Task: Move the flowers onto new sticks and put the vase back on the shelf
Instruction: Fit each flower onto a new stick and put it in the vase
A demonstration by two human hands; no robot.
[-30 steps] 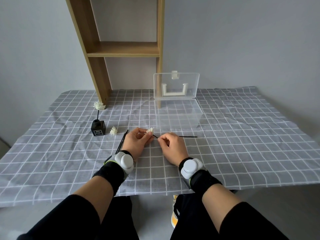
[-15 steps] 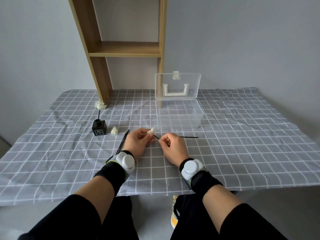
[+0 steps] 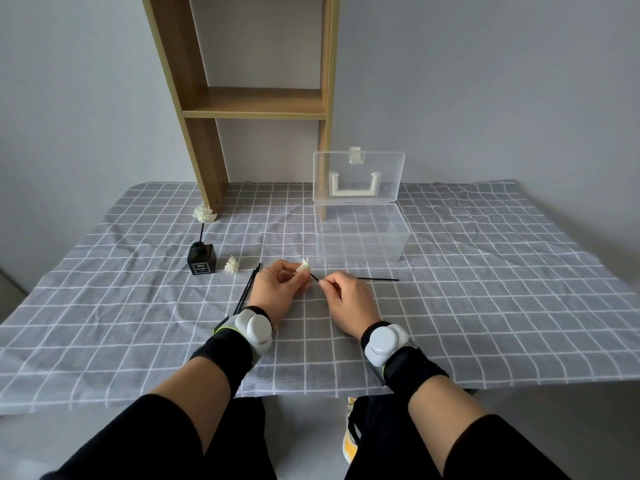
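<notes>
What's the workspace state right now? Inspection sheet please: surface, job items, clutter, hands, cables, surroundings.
Surface: table under a grey checked cloth, wrinkled.
Job's things: black vase upright on the cloth, one flower on a stick in it; loose flower beside the vase; spare black sticks lying by the left wrist; one stick lying behind the right hand.
Clutter: clear plastic box, lid open, looks empty.
Hands: left hand pinches a flower head; right hand pinches a thin stick that meets it.
Cables: nothing seen.
Surroundings: wooden shelf at the back, board bare; grey walls.
</notes>
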